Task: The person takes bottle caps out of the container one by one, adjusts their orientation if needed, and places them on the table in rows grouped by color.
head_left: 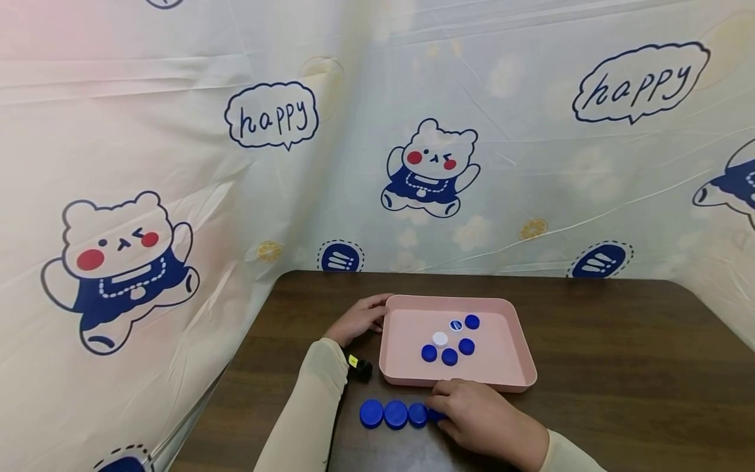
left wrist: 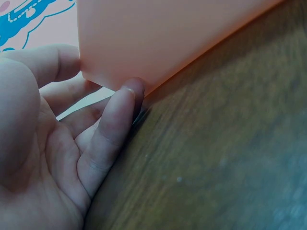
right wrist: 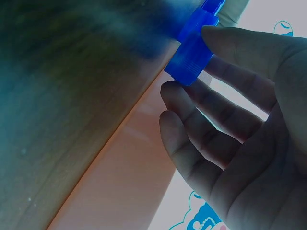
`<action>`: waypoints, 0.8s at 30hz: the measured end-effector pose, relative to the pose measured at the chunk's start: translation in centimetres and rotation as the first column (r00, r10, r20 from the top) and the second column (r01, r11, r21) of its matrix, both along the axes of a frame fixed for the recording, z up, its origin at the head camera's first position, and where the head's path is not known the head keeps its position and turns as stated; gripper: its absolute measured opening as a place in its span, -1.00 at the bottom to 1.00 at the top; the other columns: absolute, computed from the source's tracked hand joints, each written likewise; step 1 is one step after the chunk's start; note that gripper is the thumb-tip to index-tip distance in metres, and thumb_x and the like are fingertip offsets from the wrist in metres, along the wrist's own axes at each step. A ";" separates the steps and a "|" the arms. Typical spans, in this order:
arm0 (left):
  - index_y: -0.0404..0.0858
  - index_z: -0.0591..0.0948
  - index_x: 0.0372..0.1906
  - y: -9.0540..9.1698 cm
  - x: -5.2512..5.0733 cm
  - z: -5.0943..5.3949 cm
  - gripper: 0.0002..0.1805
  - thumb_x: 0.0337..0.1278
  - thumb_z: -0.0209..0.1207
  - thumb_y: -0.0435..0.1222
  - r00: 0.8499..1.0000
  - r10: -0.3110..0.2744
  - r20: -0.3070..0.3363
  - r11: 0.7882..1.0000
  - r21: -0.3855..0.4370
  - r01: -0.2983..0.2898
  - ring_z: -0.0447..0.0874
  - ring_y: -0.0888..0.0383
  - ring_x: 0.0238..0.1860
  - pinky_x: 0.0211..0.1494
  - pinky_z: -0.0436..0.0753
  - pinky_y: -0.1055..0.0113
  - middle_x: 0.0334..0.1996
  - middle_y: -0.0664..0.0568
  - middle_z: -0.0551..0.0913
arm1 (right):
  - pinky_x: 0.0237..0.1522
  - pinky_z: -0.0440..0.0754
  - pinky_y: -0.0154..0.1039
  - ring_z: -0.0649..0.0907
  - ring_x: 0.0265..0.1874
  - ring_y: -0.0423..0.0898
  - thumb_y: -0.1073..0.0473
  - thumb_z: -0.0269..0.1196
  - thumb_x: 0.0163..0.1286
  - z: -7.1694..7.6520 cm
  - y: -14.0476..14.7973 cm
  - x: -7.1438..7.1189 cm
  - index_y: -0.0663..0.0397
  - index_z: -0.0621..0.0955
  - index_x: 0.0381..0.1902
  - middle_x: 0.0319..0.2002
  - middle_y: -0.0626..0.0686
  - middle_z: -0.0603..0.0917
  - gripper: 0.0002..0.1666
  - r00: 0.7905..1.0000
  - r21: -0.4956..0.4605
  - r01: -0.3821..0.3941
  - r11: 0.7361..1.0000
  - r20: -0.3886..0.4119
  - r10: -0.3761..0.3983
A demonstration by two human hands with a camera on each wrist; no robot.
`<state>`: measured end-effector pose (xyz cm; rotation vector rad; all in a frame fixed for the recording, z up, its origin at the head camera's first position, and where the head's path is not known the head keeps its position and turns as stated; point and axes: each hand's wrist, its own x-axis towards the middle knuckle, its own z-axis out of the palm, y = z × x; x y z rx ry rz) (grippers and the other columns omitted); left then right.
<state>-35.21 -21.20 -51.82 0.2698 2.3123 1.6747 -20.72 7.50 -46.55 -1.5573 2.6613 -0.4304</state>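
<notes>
My left hand (head_left: pixel 361 320) holds the far left corner of a pink tray (head_left: pixel 519 341), its fingers against the outer wall (left wrist: pixel 144 43). Below the tray's near edge, my right hand (head_left: pixel 480 416) pinches a ribbed blue bottle cap (right wrist: pixel 192 55) between thumb and fingers. This cap stands at the right end of a row, beside a blue cap (head_left: pixel 418 415), another blue cap (head_left: pixel 396 414) and a leftmost blue cap (head_left: pixel 371 414). Inside the tray lie several blue caps (head_left: pixel 449 356), a white cap (head_left: pixel 440 339) and a white disc with blue print (head_left: pixel 456 325).
A small black device (head_left: pixel 360 370) with a yellow tag sits by the left wrist, left of the tray. The dark wooden table (head_left: pixel 637 367) extends to the right. Behind it hangs a pale cloth (head_left: pixel 519 183) printed with bears.
</notes>
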 end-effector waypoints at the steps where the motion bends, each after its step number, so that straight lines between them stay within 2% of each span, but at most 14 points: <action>1: -0.02 0.40 0.39 0.0 0.0 0.0 -0.54 0.47 -0.01 -0.14 1.000 0.000 -0.001 1.000 0.001 0.000 0.63 0.01 -0.17 -0.12 0.65 0.19 0.00 -0.02 0.61 | -0.18 0.62 -0.31 0.58 -0.28 -0.32 0.20 0.39 0.23 0.0 0.0 0.0 -0.06 0.70 0.00 -0.21 -0.18 0.62 -0.66 1.000 0.000 0.000 1.000 0.000 0.000; 24: -0.07 0.38 0.41 0.0 0.1 0.1 -0.51 0.46 0.00 -0.13 1.000 -0.005 -0.002 1.000 0.005 0.005 0.62 0.02 -0.18 -0.13 0.65 0.20 0.02 -0.05 0.59 | -0.17 0.62 -0.29 0.59 -0.29 -0.32 0.18 0.41 0.21 -0.2 -0.4 0.2 -0.01 0.69 -0.06 -0.24 -0.17 0.61 -0.69 1.000 0.036 0.005 0.999 -0.027 -0.004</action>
